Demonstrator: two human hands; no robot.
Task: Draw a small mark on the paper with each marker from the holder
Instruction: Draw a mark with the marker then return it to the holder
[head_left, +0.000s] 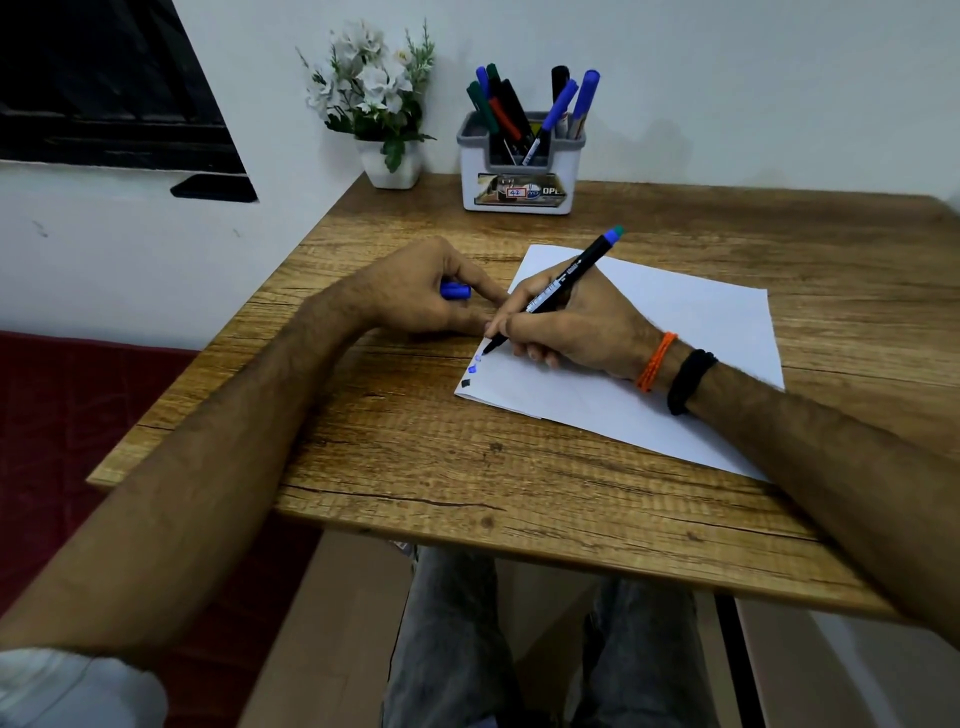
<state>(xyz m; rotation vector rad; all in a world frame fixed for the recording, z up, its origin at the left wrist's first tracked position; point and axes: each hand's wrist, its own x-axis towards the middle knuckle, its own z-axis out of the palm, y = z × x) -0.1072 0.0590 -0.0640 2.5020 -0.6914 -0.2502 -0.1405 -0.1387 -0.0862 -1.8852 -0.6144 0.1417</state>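
Observation:
A white sheet of paper (675, 353) lies on the wooden table (467, 467). My right hand (571, 322) grips a black marker (561, 286) with a blue end; its tip touches the paper's left edge. Three small marks (471, 370), two blue and one black, sit in a row just below the tip. My left hand (415, 291) rests on the table beside the paper, its fingers curled round a blue cap (456, 290). A white and grey holder (519, 161) at the back carries several blue, black and green markers.
A white pot of white artificial flowers (379, 104) stands left of the holder against the wall. A dark red seat (62, 441) lies beyond the table's left edge. My legs are under the front edge.

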